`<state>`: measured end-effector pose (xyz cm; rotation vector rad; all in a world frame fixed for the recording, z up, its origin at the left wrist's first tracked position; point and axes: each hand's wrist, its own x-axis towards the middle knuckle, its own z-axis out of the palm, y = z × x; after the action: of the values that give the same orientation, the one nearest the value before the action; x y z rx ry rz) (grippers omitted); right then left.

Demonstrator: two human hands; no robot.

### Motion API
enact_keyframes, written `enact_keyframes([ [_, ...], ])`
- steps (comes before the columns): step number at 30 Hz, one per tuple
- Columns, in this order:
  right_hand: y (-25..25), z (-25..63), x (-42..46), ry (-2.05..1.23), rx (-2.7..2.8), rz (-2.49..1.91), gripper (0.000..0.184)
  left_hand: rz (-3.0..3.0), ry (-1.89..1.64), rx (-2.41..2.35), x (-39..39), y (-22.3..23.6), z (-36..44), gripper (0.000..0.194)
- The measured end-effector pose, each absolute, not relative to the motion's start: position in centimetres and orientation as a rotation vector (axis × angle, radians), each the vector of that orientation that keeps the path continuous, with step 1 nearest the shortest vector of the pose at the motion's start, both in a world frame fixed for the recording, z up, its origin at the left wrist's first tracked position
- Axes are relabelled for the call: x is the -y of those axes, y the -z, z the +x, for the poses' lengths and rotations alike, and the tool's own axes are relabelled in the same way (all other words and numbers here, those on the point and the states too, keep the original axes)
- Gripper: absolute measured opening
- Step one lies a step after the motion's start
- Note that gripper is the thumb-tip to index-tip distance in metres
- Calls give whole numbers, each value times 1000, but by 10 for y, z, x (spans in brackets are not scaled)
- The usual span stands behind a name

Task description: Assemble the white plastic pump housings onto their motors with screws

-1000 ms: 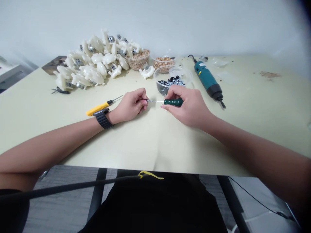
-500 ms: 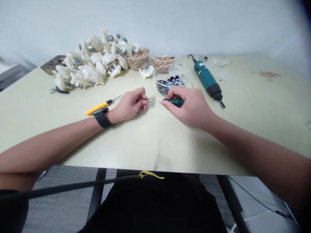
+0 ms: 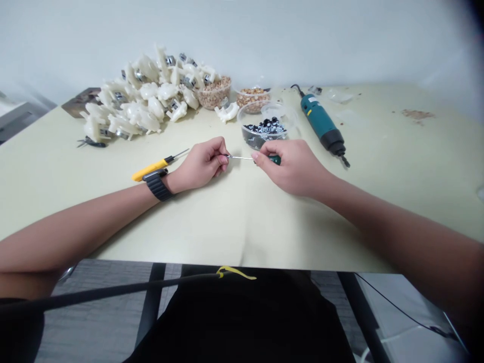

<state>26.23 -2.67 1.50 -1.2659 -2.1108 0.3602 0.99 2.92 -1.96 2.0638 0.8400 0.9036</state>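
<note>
My right hand [image 3: 291, 164] is closed round the green handle of a screwdriver [image 3: 275, 159], its thin metal shaft pointing left. At the shaft's tip, my left hand [image 3: 206, 162] pinches a tiny dark and shiny piece, mostly covered by the fingers and too small to name. A yellow-handled tool with a thin rod [image 3: 151, 168] lies on the table beside my left wrist. Just beyond my right hand stands a clear round tub [image 3: 242, 126] with small black and silvery pieces in it.
Cream plastic parts with metal fittings [image 3: 145, 113] are heaped at the back left, near small black pliers [image 3: 92, 143]. Two tubs of brownish bits, one paler [image 3: 215, 96] and one redder [image 3: 252, 101], stand behind. A corded teal power tool [image 3: 321, 123] lies at the right.
The fingers of my right hand have shifted round the screwdriver handle, covering more of it. My left hand keeps its pinch in nearly the same place.
</note>
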Motion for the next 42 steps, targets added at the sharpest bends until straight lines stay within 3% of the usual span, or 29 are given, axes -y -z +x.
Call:
enact_keyframes([
  [11,-13,261,27,-390,2013,-1068,17,2068,-898,-850,-30,18,9,18],
  [17,-10,262,25,-378,2073,-1234,33,2052,-906,-821,-30,20,10,19],
  [28,-12,262,27,-381,2030,-1055,16,2095,-868,-839,-29,16,9,21],
  [35,-11,263,25,-435,2089,-1228,24,2137,-854,-834,-28,16,9,23],
  [42,-11,264,25,-367,2053,-1126,16,2135,-843,-848,-25,14,10,14],
])
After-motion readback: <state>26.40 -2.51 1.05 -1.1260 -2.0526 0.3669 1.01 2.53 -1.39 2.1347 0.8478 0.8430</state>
